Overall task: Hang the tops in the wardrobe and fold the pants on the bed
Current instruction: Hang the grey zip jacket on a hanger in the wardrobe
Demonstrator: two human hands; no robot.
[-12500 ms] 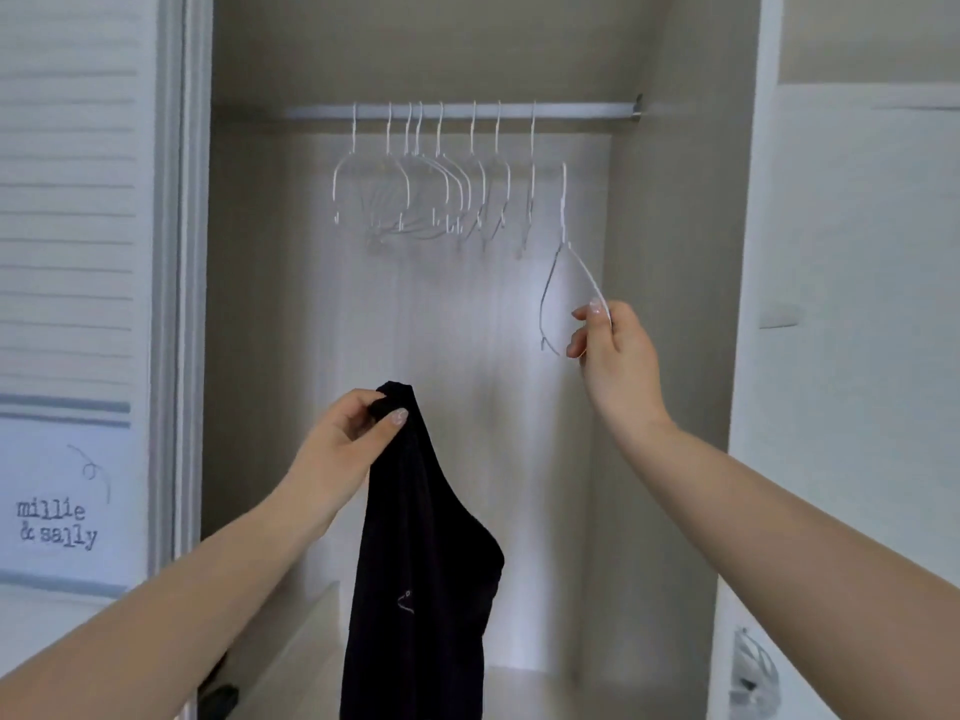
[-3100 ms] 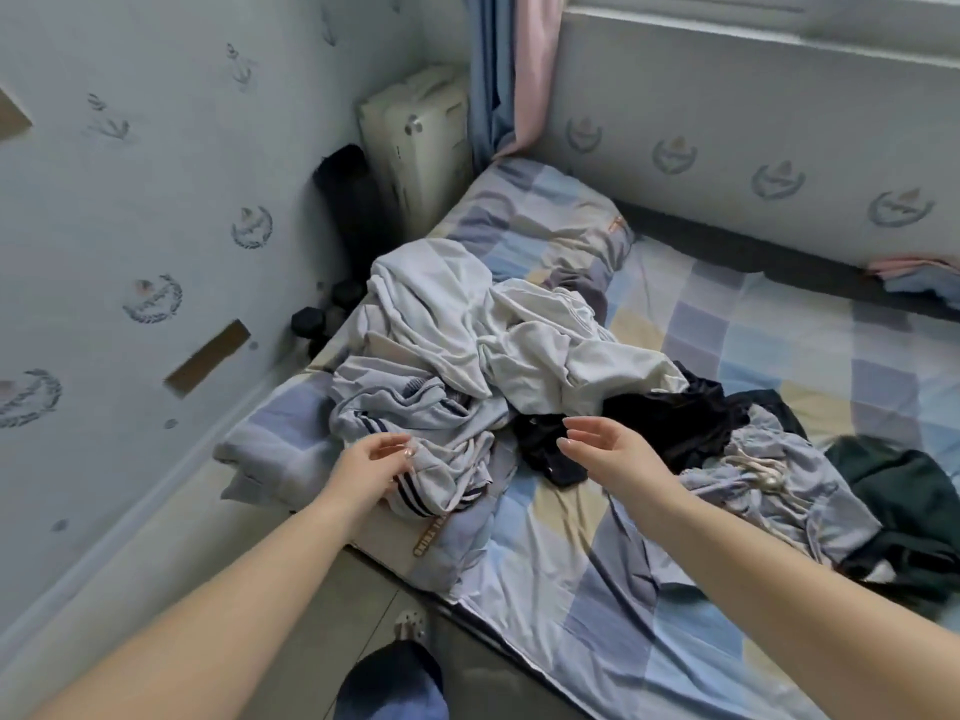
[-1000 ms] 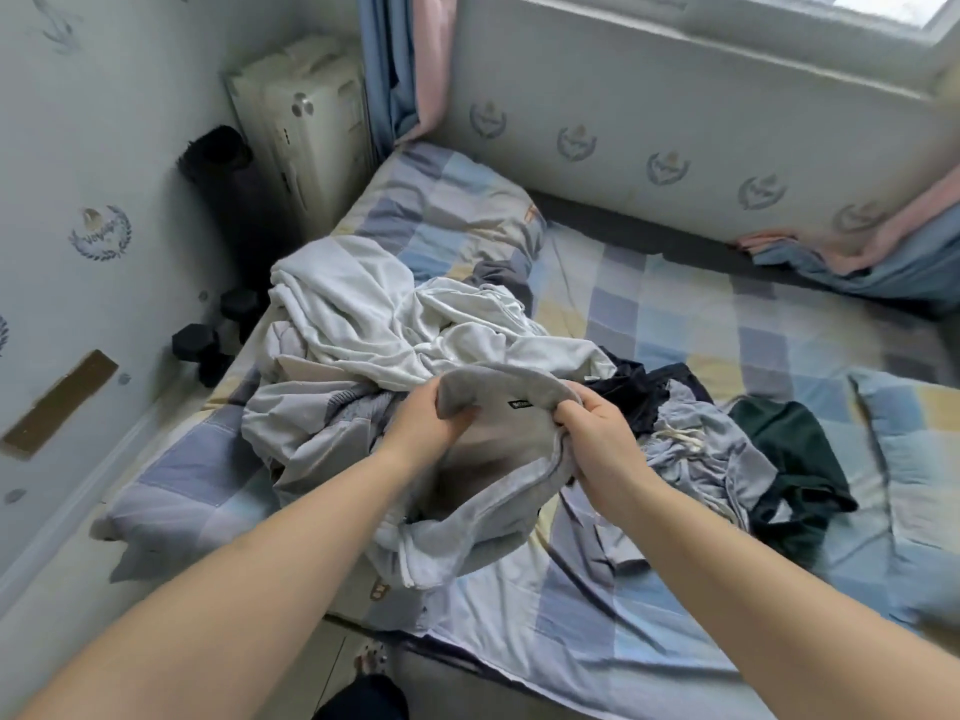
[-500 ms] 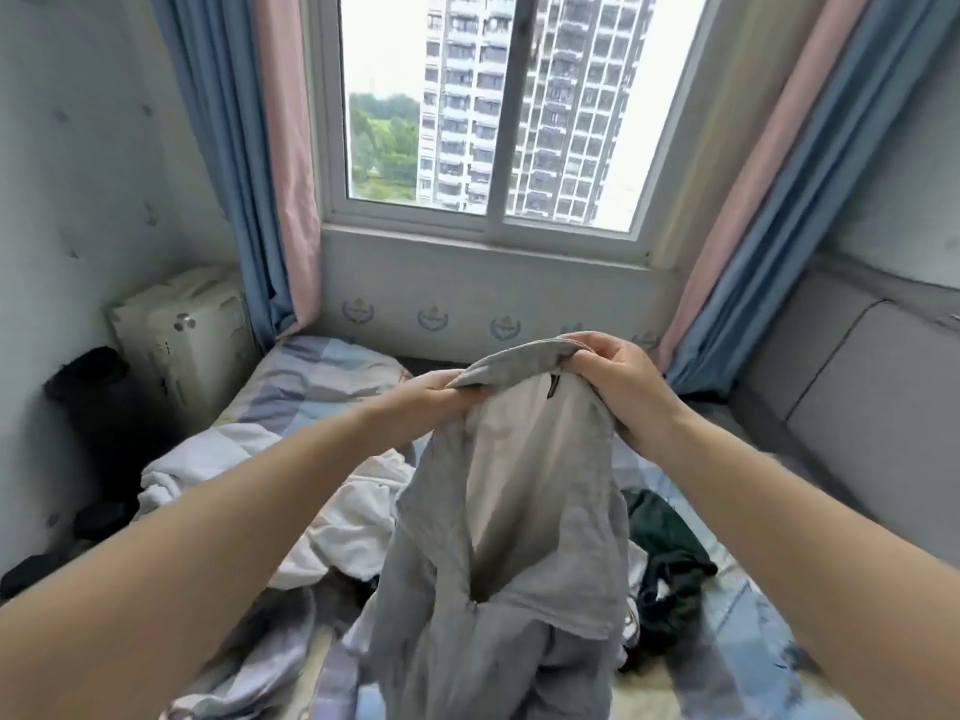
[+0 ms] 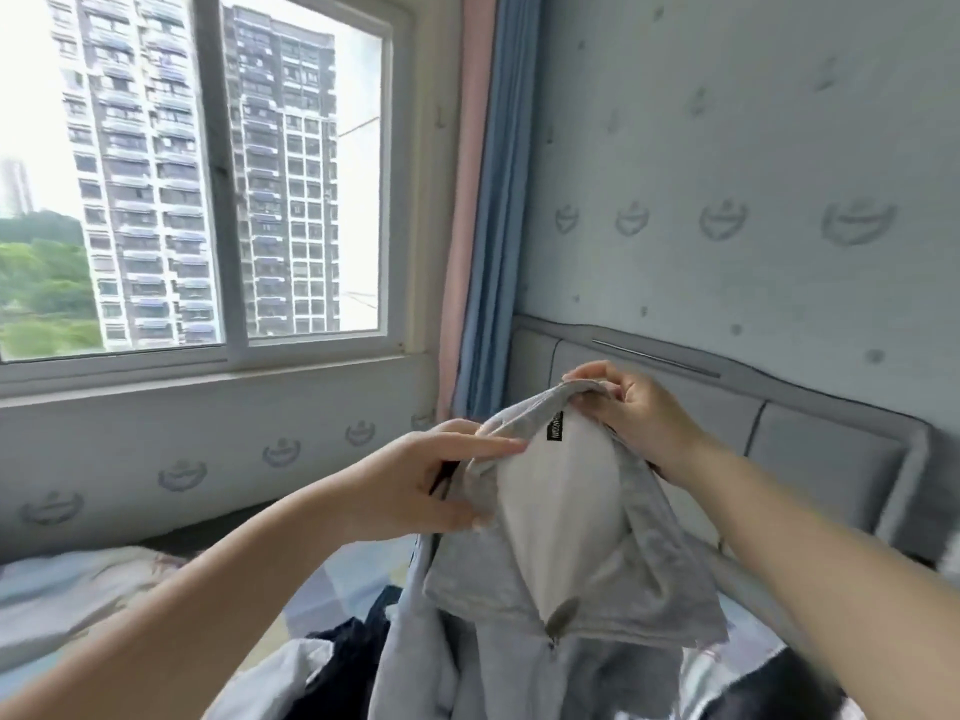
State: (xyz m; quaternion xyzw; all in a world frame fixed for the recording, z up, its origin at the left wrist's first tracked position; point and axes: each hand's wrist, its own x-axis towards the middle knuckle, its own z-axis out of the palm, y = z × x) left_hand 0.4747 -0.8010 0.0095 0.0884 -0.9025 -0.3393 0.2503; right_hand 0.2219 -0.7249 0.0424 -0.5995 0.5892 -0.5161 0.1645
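Gripping the grey top (image 5: 561,517) at its collar, both hands, left (image 5: 415,485) and right (image 5: 634,413), hold it up above the bed (image 5: 353,574), before the window (image 5: 208,168).

The small black label (image 5: 556,432) inside the grey top (image 5: 566,589) is unreadable.

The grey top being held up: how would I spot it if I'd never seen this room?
Start at the window, then drop to the two hands in front of the padded headboard. The grey top hangs from them, collar up, with a small black label, unlike the dark clothes lying below.
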